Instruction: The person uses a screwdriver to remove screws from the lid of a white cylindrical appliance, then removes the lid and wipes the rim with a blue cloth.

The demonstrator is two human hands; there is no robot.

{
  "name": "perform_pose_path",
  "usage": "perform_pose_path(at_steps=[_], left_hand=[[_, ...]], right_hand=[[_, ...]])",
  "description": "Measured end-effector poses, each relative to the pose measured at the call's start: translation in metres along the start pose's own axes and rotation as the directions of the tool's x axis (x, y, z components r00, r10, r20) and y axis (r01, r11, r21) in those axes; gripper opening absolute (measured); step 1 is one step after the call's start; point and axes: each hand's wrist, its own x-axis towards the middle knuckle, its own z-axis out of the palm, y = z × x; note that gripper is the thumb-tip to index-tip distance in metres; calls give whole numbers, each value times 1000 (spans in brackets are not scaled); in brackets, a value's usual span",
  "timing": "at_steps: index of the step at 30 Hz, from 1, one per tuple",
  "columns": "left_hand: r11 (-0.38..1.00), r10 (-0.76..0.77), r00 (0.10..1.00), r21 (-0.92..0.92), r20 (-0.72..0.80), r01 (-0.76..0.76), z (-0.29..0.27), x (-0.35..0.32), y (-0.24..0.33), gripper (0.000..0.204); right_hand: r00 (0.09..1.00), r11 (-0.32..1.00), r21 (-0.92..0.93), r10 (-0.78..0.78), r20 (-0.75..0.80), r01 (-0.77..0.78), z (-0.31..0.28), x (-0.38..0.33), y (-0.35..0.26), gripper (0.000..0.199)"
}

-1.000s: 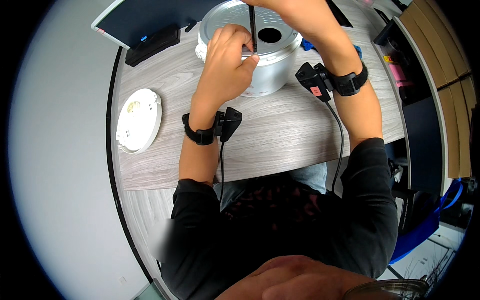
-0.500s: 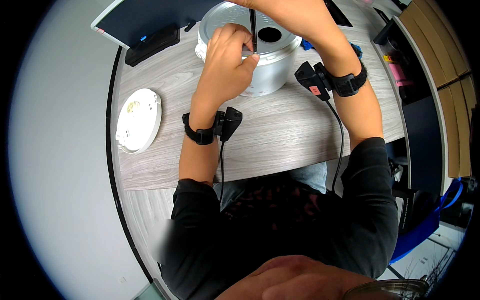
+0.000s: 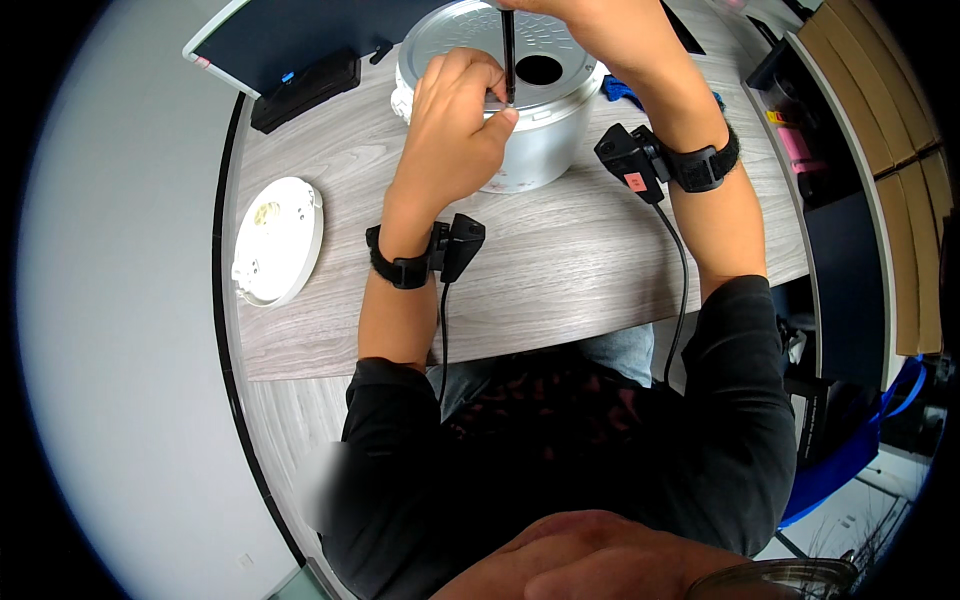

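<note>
A round white appliance body (image 3: 545, 150) stands on the desk, with a grey metal plate (image 3: 450, 38) on top that has a dark round hole (image 3: 539, 70). My right hand (image 3: 548, 6), partly cut off by the upper picture edge, is closed around the top of a black screwdriver (image 3: 509, 55). The screwdriver points straight down, its tip at the plate's near rim. My left hand (image 3: 455, 125) rests on that rim, thumb and curled fingers closed about the tip. Whatever they pinch there is hidden.
On the desk's left lies a round white cover (image 3: 282, 240). A monitor (image 3: 300, 45) and a black case (image 3: 305, 92) stand at the back left. Behind my right wrist is a blue item (image 3: 622, 92); a shelf with cardboard boxes (image 3: 870, 90) borders the right.
My right hand and wrist have shifted slightly to the right, and the screwdriver stands at almost the same spot. My left hand stays in place.
</note>
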Motion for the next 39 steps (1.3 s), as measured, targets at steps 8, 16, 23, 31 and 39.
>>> perform_pose_path(at_steps=[8, 16, 23, 31, 39], left_hand=[[1000, -21, 1000, 21, 4, 21, 1, 0, 2, 20], [1000, -29, 1000, 4, -2, 29, 2, 1, 4, 19], [999, -44, 999, -20, 17, 44, 1, 2, 5, 18], [999, -39, 999, -13, 4, 39, 1, -2, 3, 18], [999, -46, 999, 0, 11, 46, -3, -6, 2, 18]], right_hand=[[994, 904, -412, 108, -31, -111, -2, -1, -8, 35], [992, 923, -361, 119, -52, -129, 1, -2, -19, 38], [999, 999, -15, 29, -28, -30, 1, -1, -5, 36], [978, 940, -269, 194, -81, -209, 4, 3, -20, 37], [988, 860, -494, 152, 5, -129, 4, 1, -24, 41]])
